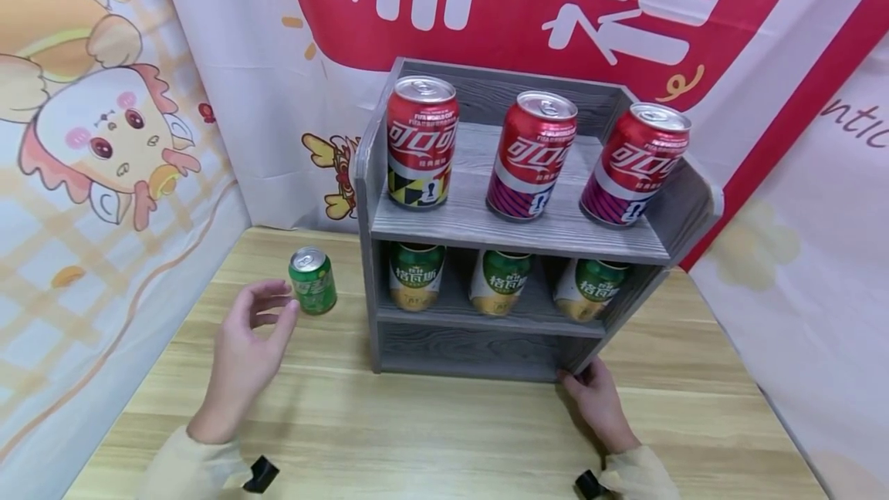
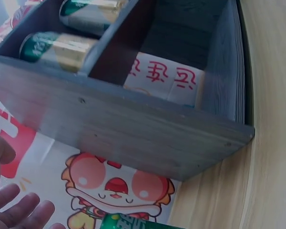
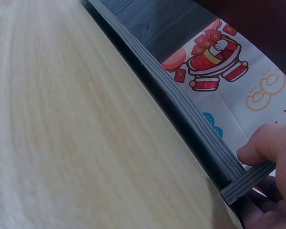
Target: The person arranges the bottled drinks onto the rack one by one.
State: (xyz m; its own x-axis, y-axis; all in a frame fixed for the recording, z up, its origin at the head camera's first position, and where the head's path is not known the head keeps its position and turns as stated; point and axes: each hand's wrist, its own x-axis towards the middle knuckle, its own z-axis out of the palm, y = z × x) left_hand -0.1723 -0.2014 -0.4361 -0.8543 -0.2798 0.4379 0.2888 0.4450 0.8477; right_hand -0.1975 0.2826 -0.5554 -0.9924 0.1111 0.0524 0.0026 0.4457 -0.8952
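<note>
A small green can (image 1: 313, 289) stands on the table, left of a grey wooden shelf (image 1: 514, 353); its upper part also shows low in the left wrist view. My left hand (image 1: 253, 334) is beside that can with fingers loosely bent and nothing between them. In the left wrist view the left hand's fingers (image 2: 31, 210) appear apart from the can. At the shelf's lower right front corner, my right hand (image 1: 599, 400) grips the side panel (image 3: 250, 180). The thumb (image 3: 258, 149) lies on the panel's inner face, and the other fingers are partly hidden outside it.
Several red cola cans, one at the left (image 1: 422, 153), stand along the top shelf. Green-and-gold cans (image 1: 501, 284) fill the middle level. Behind the shelf hangs a printed cloth (image 1: 278, 99), with more cloth at both sides. Light wood table (image 1: 417, 438) lies in front.
</note>
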